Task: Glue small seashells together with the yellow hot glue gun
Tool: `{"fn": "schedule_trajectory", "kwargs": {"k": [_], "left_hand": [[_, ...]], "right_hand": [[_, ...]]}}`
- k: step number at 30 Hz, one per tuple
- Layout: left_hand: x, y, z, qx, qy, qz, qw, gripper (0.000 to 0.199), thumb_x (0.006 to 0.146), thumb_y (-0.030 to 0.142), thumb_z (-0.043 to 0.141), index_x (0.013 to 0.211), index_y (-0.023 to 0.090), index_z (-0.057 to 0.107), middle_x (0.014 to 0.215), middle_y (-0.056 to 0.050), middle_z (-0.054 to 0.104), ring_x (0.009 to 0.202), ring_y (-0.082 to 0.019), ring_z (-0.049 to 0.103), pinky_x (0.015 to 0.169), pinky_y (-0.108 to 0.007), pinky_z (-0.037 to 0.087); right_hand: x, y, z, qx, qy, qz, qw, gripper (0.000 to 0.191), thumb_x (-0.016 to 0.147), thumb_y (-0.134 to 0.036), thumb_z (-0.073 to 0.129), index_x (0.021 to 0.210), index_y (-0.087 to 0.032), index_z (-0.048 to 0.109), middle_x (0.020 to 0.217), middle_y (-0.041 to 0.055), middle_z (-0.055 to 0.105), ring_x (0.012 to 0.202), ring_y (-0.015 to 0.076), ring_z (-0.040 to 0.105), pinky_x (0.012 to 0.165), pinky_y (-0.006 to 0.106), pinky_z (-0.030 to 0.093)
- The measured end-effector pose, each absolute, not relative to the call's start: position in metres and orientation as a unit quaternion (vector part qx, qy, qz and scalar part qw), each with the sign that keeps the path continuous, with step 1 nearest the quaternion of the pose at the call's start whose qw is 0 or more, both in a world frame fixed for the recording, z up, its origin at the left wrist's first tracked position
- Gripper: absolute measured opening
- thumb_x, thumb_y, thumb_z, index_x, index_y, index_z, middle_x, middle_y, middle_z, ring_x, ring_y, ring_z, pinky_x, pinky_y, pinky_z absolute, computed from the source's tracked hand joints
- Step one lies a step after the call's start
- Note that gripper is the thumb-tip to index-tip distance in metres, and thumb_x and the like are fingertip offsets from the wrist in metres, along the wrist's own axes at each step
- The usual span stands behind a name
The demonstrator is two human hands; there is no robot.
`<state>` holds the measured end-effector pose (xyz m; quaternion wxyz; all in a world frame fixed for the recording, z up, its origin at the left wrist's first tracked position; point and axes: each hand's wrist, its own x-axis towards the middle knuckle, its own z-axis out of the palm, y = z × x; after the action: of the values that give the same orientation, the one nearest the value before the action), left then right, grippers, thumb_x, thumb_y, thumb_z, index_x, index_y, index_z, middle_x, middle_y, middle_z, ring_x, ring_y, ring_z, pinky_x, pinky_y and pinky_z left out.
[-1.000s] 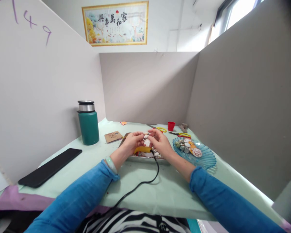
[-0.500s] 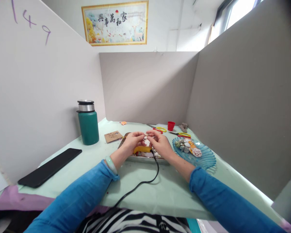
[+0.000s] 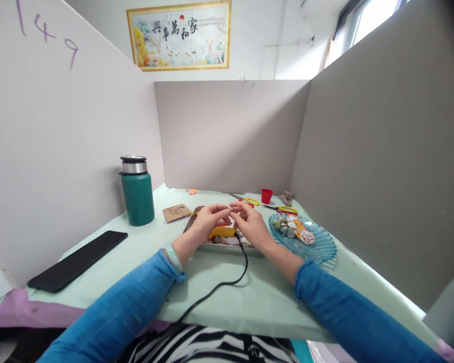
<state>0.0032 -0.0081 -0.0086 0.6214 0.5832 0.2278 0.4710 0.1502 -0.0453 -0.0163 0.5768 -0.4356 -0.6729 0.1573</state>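
Both hands meet above a shallow metal tray (image 3: pixel 227 248). My left hand (image 3: pixel 209 221) is closed, thumb and fingertips pinched together. My right hand (image 3: pixel 249 223) is closed too, its fingertips meeting those of the left. What lies between the fingertips is too small and too covered to name. Below the hands, a yellow-handled corded tool (image 3: pixel 222 232) lies across the tray, its tip hidden. Its black cord (image 3: pixel 227 284) runs toward the table's front edge. Small white and reddish pieces, partly covered by my hands, fill the tray.
To the right stands a blue glass plate (image 3: pixel 323 247) of seashells (image 3: pixel 306 237). Behind are yellow-handled pliers (image 3: pixel 287 209), scissors (image 3: pixel 252 201) and a red cup (image 3: pixel 267 196). Leftward are a brown card (image 3: pixel 177 213), a green bottle (image 3: pixel 138 199) and a black phone-like slab (image 3: pixel 77 261). Grey partitions enclose the table.
The fingertips of both hands have drawn closer together, and the small pale piece between them is now mostly covered. Nothing else on the table has moved.
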Motion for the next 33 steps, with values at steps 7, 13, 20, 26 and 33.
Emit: {"fn": "schedule_trajectory", "kwargs": {"k": [7, 13, 20, 26, 33], "left_hand": [[0.0038, -0.0087, -0.0082, 0.592, 0.243, 0.478, 0.601, 0.035, 0.067, 0.036, 0.075, 0.086, 0.009, 0.063, 0.076, -0.005, 0.064, 0.063, -0.01, 0.06, 0.068, -0.028, 0.05], [0.003, -0.0094, -0.0074, 0.609, 0.255, 0.485, 0.574, 0.036, 0.067, 0.039, 0.074, 0.086, 0.01, 0.064, 0.075, -0.005, 0.064, 0.061, -0.01, 0.058, 0.064, -0.026, 0.049], [0.0046, -0.0152, -0.0024, 0.643, 0.269, 0.501, 0.513, 0.035, 0.066, 0.039, 0.074, 0.085, 0.011, 0.065, 0.073, -0.004, 0.065, 0.062, -0.011, 0.058, 0.065, -0.027, 0.049], [0.0065, -0.0146, -0.0026, 0.676, 0.277, 0.529, 0.432, 0.031, 0.067, 0.038, 0.073, 0.085, 0.014, 0.067, 0.077, -0.004, 0.066, 0.063, -0.013, 0.06, 0.064, -0.027, 0.049], [0.0057, -0.0112, -0.004, 0.679, 0.275, 0.527, 0.431, 0.03, 0.067, 0.037, 0.073, 0.084, 0.014, 0.067, 0.079, -0.006, 0.067, 0.063, -0.014, 0.061, 0.063, -0.027, 0.049]], "right_hand": [[0.1497, -0.0487, -0.0141, -0.436, -0.694, 0.106, 0.564, 0.024, 0.081, -0.024, 0.054, 0.103, -0.02, 0.063, 0.093, 0.0056, 0.066, 0.061, 0.0138, 0.06, 0.059, 0.028, 0.049], [0.1498, -0.0487, -0.0146, -0.428, -0.697, 0.102, 0.565, 0.025, 0.081, -0.024, 0.054, 0.103, -0.02, 0.064, 0.094, 0.0065, 0.066, 0.065, 0.0155, 0.061, 0.06, 0.028, 0.049], [0.149, -0.0504, -0.0143, -0.424, -0.695, 0.123, 0.568, 0.023, 0.082, -0.024, 0.051, 0.101, -0.02, 0.062, 0.087, 0.0039, 0.065, 0.057, 0.0135, 0.06, 0.056, 0.027, 0.048], [0.1483, -0.0515, -0.0136, -0.432, -0.674, 0.144, 0.582, 0.024, 0.081, -0.027, 0.051, 0.104, -0.019, 0.055, 0.083, 0.0021, 0.063, 0.056, 0.0134, 0.06, 0.054, 0.026, 0.048], [0.1476, -0.0541, -0.0114, -0.438, -0.678, 0.147, 0.571, 0.018, 0.083, -0.028, 0.05, 0.097, -0.019, 0.056, 0.084, 0.0029, 0.065, 0.055, 0.0124, 0.06, 0.054, 0.026, 0.047]]}}
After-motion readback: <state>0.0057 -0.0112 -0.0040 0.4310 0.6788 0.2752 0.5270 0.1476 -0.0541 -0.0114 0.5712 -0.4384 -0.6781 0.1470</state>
